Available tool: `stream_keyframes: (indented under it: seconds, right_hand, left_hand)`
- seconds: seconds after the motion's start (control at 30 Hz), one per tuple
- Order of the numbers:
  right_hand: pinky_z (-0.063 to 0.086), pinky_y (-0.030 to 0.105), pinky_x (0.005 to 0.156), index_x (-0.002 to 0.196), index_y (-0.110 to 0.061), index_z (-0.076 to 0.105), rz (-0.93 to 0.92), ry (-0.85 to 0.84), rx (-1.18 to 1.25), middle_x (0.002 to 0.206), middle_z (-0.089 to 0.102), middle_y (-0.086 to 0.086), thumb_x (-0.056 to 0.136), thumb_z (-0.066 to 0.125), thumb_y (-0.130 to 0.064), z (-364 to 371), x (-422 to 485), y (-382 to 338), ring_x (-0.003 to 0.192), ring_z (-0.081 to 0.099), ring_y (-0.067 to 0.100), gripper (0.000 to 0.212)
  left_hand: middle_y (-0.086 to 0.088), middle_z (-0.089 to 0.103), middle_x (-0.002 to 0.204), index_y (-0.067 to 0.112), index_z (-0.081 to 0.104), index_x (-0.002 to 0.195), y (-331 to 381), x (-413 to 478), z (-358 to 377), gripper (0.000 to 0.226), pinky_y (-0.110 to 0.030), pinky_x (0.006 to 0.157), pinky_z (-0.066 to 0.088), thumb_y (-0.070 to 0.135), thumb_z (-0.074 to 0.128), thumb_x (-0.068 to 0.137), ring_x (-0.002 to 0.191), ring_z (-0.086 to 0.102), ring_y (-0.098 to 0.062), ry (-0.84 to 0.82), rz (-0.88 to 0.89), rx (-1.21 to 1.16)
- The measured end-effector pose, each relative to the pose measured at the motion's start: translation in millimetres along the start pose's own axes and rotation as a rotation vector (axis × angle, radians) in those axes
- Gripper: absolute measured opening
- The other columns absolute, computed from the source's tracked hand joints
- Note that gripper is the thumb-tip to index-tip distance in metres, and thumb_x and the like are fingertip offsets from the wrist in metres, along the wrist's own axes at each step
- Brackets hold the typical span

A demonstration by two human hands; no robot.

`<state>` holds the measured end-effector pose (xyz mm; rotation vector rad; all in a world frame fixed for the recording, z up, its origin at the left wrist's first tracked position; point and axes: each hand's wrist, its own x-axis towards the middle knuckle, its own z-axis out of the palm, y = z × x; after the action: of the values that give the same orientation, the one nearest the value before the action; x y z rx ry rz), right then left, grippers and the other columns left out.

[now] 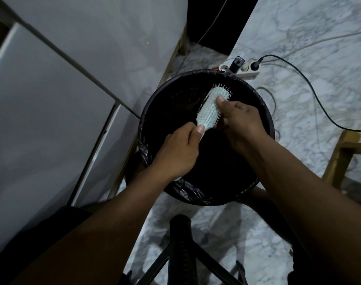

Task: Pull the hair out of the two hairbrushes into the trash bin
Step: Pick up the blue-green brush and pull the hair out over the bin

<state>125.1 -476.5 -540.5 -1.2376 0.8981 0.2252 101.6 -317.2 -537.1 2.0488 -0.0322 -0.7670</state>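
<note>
Pale-green brush grip: left hand (176, 153) wraps the handle of the hairbrush (211, 109); right hand (240, 120) presses its thumb on the bristles
Place: over the trash bin (155, 103), near its far rim
Progress: bristles look nearly clean; second brush unseen, likely left

1. dim indoor light overall, cool grey cast, no visible lamp.
2. trash bin (206, 138) interior was near-black, no detail inside.
3. pale hairbrush (211, 105) was the brightest thing mid-frame, bristles sharp.
4. forearms at the bottom went underexposed and soft.
5. wide-angle bend: cabinet edges at left (52, 99) leaned and smeared.
6. marble floor (319, 58) was evenly lit, no glare.
</note>
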Motion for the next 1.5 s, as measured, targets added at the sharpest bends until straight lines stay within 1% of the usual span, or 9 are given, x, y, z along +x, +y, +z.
stream_keyframes:
  seconds: [0.27, 0.43, 0.53, 0.73, 0.9, 1.0, 1.13, 1.4, 1.5]
  right_hand:
    - [0.06, 0.039, 0.084, 0.135, -0.013, 0.054, -0.201, -0.002, -0.297, 0.123, 0.067, 0.008, 0.081, 0.078, -0.042, -3.3, 4.5, 4.8, 0.107, 0.07, 0.02, 0.065]
    - [0.061, 0.043, 0.085, 0.087, -0.02, 0.076, -0.311, 0.108, -0.395, 0.089, 0.078, 0.001, 0.08, 0.081, -0.031, -17.7, 16.2, 4.3, 0.083, 0.073, 0.013, 0.015]
    - [0.057, 0.03, 0.066, 0.073, -0.017, 0.071, -0.228, 0.145, -0.232, 0.071, 0.072, -0.003, 0.085, 0.077, -0.028, -22.2, 17.3, 3.3, 0.061, 0.066, 0.006, 0.017]
    - [0.054, 0.035, 0.073, 0.084, -0.015, 0.058, 0.322, 0.047, 0.256, 0.093, 0.07, 0.004, 0.101, 0.052, -0.036, -20.8, 22.3, 0.2, 0.085, 0.069, 0.019, 0.028]
    - [0.058, 0.039, 0.08, 0.125, -0.008, 0.057, -0.033, -0.101, -0.298, 0.116, 0.069, 0.01, 0.079, 0.083, -0.024, -2.7, 13.8, 17.6, 0.1, 0.072, 0.024, 0.055]
    - [0.06, 0.031, 0.074, 0.099, -0.008, 0.071, -0.149, -0.002, -0.332, 0.093, 0.075, 0.008, 0.077, 0.085, -0.016, -7.7, 17.1, 19.8, 0.081, 0.073, 0.018, 0.028]
    - [0.052, 0.021, 0.053, 0.075, -0.012, 0.068, -0.075, 0.15, -0.161, 0.067, 0.07, 0.001, 0.087, 0.075, -0.022, -18.6, 20.3, 14.4, 0.049, 0.064, 0.005, 0.018]
    - [0.052, 0.029, 0.055, 0.104, 0.009, 0.07, 0.181, -0.006, -0.094, 0.077, 0.069, 0.012, 0.08, 0.082, -0.031, 7.6, 8.0, 24.0, 0.061, 0.063, 0.019, 0.048]
    - [0.056, 0.026, 0.051, 0.09, 0.01, 0.067, 0.147, 0.051, -0.036, 0.074, 0.067, 0.015, 0.086, 0.077, -0.016, 10.6, 6.1, 25.4, 0.054, 0.063, 0.018, 0.027]
  left_hand:
    - [-0.014, 0.065, 0.071, 0.01, 0.057, 0.089, -0.2, -1.6, -4.3, 0.044, -0.049, 0.057, 0.053, 0.045, 0.038, 0.107, 0.049, 0.053, -0.017, 0.032, -0.029, 0.062]
    - [-0.003, 0.058, 0.063, 0.012, 0.056, 0.084, 0.9, -5.0, -3.4, 0.041, -0.038, 0.052, 0.047, 0.042, 0.039, 0.107, 0.046, 0.049, -0.01, -0.043, -0.009, 0.099]
    - [-0.008, 0.061, 0.065, 0.01, 0.057, 0.086, 1.6, -4.6, -4.4, 0.042, -0.042, 0.058, 0.05, 0.043, 0.04, 0.107, 0.055, 0.057, -0.02, -0.057, -0.007, 0.114]
    - [-0.008, 0.064, 0.068, 0.012, 0.059, 0.087, -2.1, -2.4, -6.7, 0.043, -0.044, 0.061, 0.053, 0.045, 0.039, 0.107, 0.051, 0.056, -0.017, -0.06, -0.05, 0.127]
    - [-0.011, 0.068, 0.077, 0.01, 0.059, 0.088, -6.9, -0.4, -7.9, 0.045, -0.044, 0.068, 0.054, 0.044, 0.037, 0.107, 0.065, 0.064, -0.026, -0.054, -0.111, 0.153]
    - [-0.006, 0.065, 0.071, 0.019, 0.057, 0.081, -5.8, -1.6, -6.4, 0.042, -0.04, 0.064, 0.052, 0.045, 0.037, 0.107, 0.059, 0.06, -0.02, -0.079, -0.097, 0.144]
    - [-0.002, 0.062, 0.064, 0.021, 0.054, 0.077, -3.6, -2.4, -3.3, 0.041, -0.038, 0.059, 0.052, 0.046, 0.039, 0.106, 0.051, 0.056, -0.015, -0.095, -0.075, 0.139]
    - [0.003, 0.057, 0.073, 0.023, 0.051, 0.08, -9.4, -0.1, -2.3, 0.039, -0.031, 0.052, 0.033, 0.046, 0.034, 0.107, 0.065, 0.056, -0.015, 0.023, -0.116, 0.244]
    - [0.005, 0.056, 0.073, 0.025, 0.047, 0.084, -11.4, -2.0, 0.0, 0.035, -0.031, 0.051, 0.029, 0.047, 0.033, 0.106, 0.063, 0.054, -0.013, 0.029, -0.102, 0.272]
